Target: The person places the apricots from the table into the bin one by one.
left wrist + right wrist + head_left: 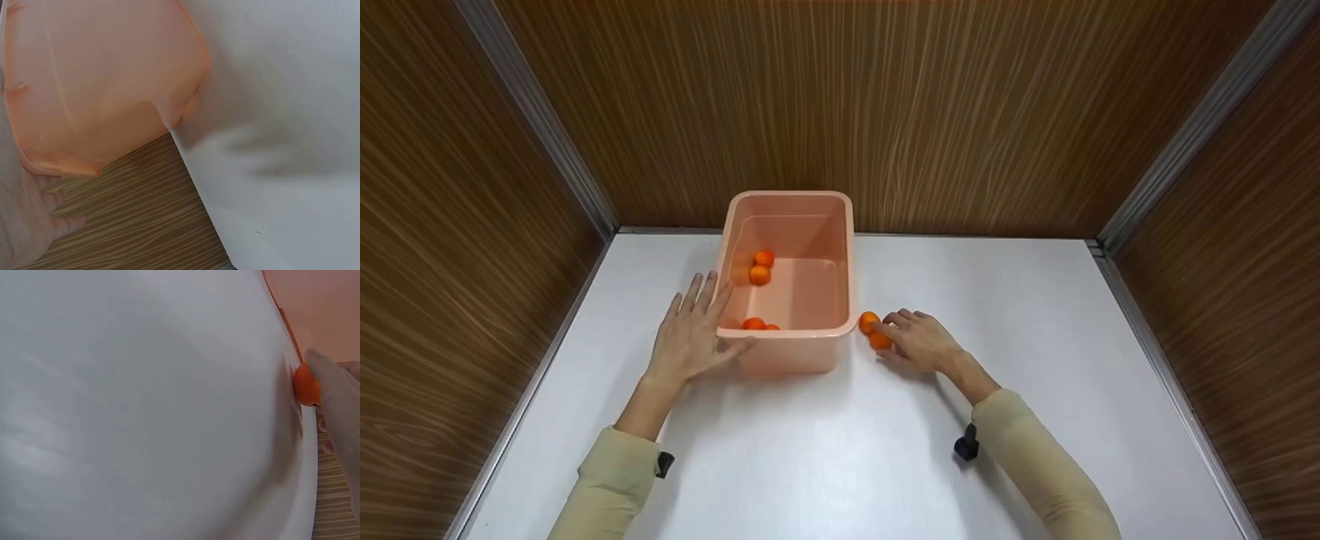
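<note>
Your pink tub (847, 259) stands on the white bench (1035, 375) against the wooden back wall (885, 112). Inside it lie four small oranges: two touching near the left wall (761, 267), and two against the near wall (757, 324), partly hidden by the rim.

Your left hand (690, 337) rests flat against the tub's near left corner, fingers straight along the wall and thumb on the near rim; its grip holds nothing. Your right hand (922, 341) curls its fingers on two oranges on the bench (874, 331), just right of the tub; they are round, bright and glossy.

The right wrist view shows only one orange (305, 385) under a fingertip. The left wrist view shows the tub's translucent underside (101, 84), no fruit.
</note>
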